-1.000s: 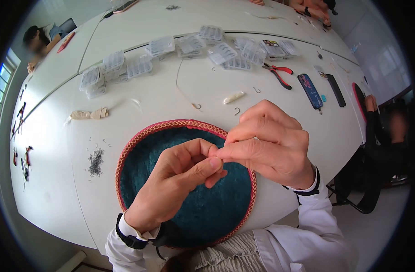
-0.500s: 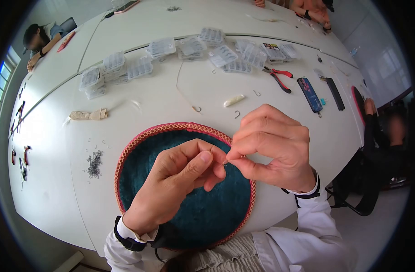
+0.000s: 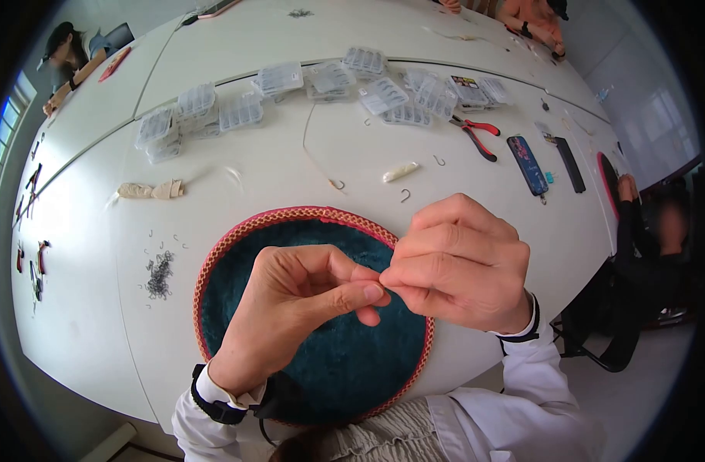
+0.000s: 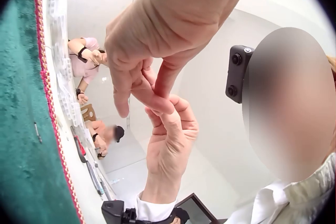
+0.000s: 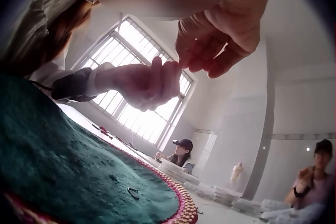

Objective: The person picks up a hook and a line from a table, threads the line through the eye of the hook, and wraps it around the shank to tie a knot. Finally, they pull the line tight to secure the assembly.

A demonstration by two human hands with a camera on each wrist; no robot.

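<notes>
Over the round teal cushion (image 3: 344, 362), both hands meet at their fingertips. The left hand (image 3: 291, 308) pinches with thumb and index finger; the right hand (image 3: 464, 266) pinches right beside it, its fingertips touching the left's. Whatever tiny item lies between them is hidden by the fingers. In the left wrist view the left hand (image 4: 168, 35) is above and the right hand (image 4: 170, 148) below, tips together. The right wrist view has the left hand (image 5: 144, 85) against the right hand (image 5: 226, 29). A small dark hook (image 5: 134, 193) lies on the cushion.
Clear plastic boxes (image 3: 279, 78) lie across the table beyond the cushion. Left stand a pile of small hooks (image 3: 159, 276) and a cloth roll (image 3: 152, 190). Red-handled pliers (image 3: 479, 138), a phone (image 3: 528, 163) and loose hooks (image 3: 405, 195) lie right. Other people sit around.
The right hand's thumb and index finger, apart from the left thumb half a second ago with a tiny shiny item showing, have closed in against the left fingertips. The left thumb has lowered onto its index finger.
</notes>
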